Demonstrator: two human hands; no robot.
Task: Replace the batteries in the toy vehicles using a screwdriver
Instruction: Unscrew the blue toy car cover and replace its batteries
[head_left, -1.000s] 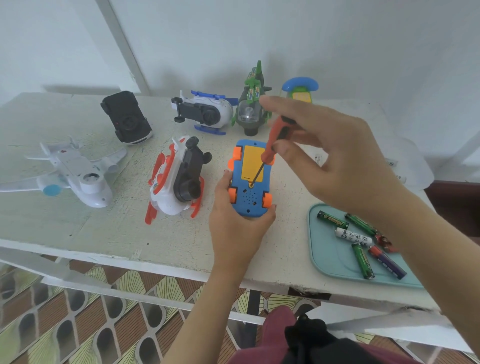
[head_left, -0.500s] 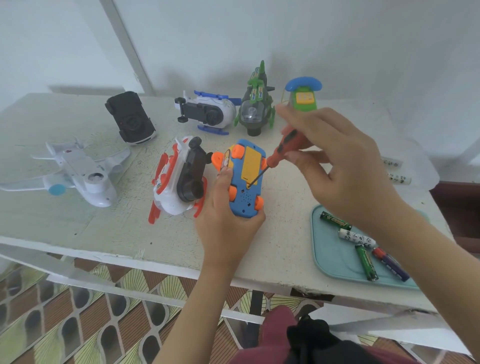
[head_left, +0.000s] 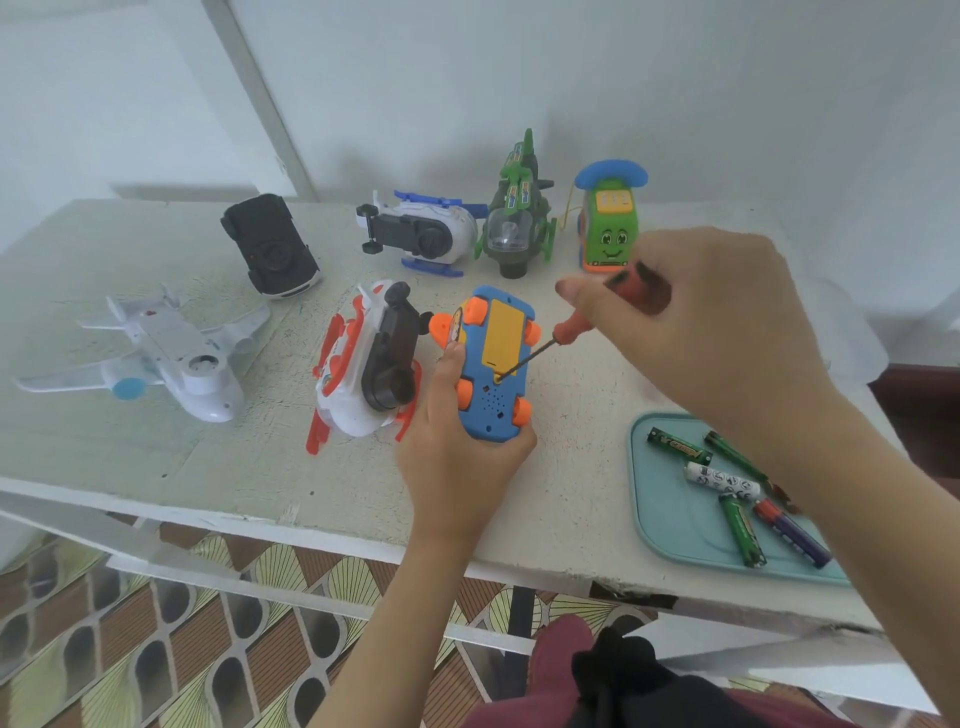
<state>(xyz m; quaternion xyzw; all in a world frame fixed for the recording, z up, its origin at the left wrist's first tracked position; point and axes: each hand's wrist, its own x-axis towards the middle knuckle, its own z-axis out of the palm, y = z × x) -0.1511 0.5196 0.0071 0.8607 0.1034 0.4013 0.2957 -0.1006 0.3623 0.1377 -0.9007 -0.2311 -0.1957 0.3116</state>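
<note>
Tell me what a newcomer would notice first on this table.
The upturned blue toy car at centre, gripped by the left hand, while the right hand holds a screwdriver tip to its yellow cover. Then the teal tray of loose batteries at right, and more toy vehicles lying across the back and left of the table.

Your table (head_left: 156, 447) has a rough, whitish painted top, chipped along its near edge. A teal tray (head_left: 667, 525) sits at the table's near right. Behind the table is a plain white wall (head_left: 675, 78), and a white bar (head_left: 260, 93) slants across it at far left. Below the table's near edge you have patterned brown-and-yellow floor tiles (head_left: 104, 649) and white frame rails (head_left: 171, 566).
</note>
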